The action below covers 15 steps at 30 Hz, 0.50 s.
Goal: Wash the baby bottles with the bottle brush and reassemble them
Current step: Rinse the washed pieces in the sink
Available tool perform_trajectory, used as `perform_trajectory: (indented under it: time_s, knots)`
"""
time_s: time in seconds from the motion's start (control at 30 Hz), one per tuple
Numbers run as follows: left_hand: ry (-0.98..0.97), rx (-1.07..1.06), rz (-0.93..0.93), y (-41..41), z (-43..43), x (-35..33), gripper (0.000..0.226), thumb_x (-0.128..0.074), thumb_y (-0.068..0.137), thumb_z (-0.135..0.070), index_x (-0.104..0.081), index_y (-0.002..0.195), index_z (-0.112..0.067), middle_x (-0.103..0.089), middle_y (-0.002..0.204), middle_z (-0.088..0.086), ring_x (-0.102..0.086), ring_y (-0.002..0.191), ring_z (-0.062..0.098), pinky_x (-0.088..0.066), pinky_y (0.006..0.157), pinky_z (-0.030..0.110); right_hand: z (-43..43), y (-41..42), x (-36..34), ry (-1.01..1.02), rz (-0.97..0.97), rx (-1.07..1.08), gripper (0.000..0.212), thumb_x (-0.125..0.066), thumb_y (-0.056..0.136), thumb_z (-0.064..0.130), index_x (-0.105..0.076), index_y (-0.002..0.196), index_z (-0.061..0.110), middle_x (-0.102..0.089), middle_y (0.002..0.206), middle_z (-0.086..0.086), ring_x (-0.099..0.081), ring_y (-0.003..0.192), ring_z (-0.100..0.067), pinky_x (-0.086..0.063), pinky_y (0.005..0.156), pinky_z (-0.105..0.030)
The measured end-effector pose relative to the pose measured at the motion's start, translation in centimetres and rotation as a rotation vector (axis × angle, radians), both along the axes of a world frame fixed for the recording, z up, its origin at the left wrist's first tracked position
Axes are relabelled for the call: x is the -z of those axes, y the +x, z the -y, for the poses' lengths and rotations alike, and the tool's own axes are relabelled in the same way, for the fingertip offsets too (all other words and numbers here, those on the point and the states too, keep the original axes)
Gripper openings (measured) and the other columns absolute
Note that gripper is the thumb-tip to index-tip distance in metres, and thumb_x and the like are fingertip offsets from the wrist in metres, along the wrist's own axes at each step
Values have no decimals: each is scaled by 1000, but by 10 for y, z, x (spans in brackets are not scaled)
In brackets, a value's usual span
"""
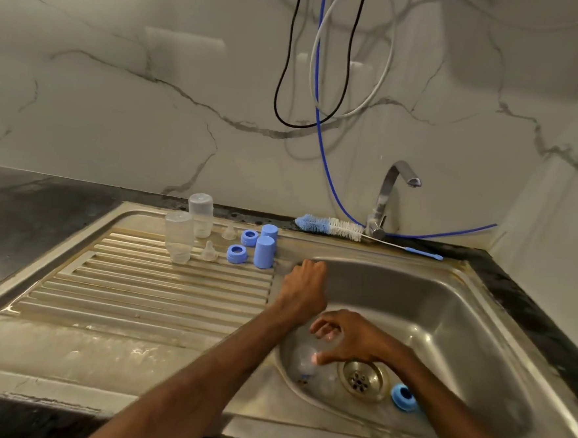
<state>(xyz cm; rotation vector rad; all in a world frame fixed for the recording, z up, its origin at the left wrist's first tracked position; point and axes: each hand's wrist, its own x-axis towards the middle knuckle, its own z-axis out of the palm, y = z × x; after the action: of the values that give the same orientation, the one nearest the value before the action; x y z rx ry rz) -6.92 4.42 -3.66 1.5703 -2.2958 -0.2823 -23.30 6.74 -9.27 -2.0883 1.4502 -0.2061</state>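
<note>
A clear bottle (303, 358) lies in the steel sink basin (451, 319) left of the drain (362, 379). My right hand (354, 343) arches over it, thumb on it and fingers curled round its top. A blue screw ring (404, 397) lies right of the drain. My left hand (305, 286) is at the basin's left rim, fingers curled under with nothing visible in them. On the drainboard stand two upturned clear bottles (178, 236), two teats (210, 251), two blue rings (237, 253) and two blue caps (264, 251). The bottle brush (331, 226) lies on the back rim.
A faucet (390, 191) stands behind the basin, its spout over the back. Black, white and blue cables (322, 118) hang down the marble wall above it. The ribbed drainboard (139, 287) slopes on the left, with dark counter (25, 207) beyond.
</note>
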Motion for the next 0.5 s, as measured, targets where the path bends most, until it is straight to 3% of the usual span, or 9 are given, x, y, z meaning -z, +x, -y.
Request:
perform_trajectory:
  time_s: [0.1, 0.23, 0.4, 0.5]
  knots:
    - [39, -17, 20, -12, -1, 3, 26, -60, 96, -14, -52, 119, -8, -54, 127, 16, -53, 118, 37, -45, 93, 44, -4, 13, 7, 10, -150, -55, 83, -89, 54, 63, -62, 126, 33, -65, 115, 14, -63, 99, -4, -56, 88, -26]
    - [42, -37, 51, -15, 1, 10, 25, -59, 97, -18, -52, 119, -8, -55, 127, 17, -56, 115, 38, -47, 92, 44, 2, 26, 20, -58, -271, -115, 80, -81, 56, 69, -60, 124, 34, -64, 118, 11, -62, 98, -11, -56, 87, -35]
    - [50, -46, 42, -12, 12, 13, 32, -69, 91, -24, -55, 116, -11, -59, 121, 13, -57, 113, 34, -51, 92, 45, 19, 13, 16, -93, -191, -20, 85, -84, 56, 63, -62, 129, 27, -67, 121, 9, -65, 101, -12, -55, 87, -29]
    - [17, -83, -38, -9, 25, 13, 31, -71, 91, -30, -58, 115, -13, -63, 116, 8, -61, 109, 28, -54, 93, 43, 36, -23, -16, -20, 35, 213, 61, -90, 67, 47, -69, 118, 21, -73, 108, 2, -73, 89, -17, -58, 69, -27]
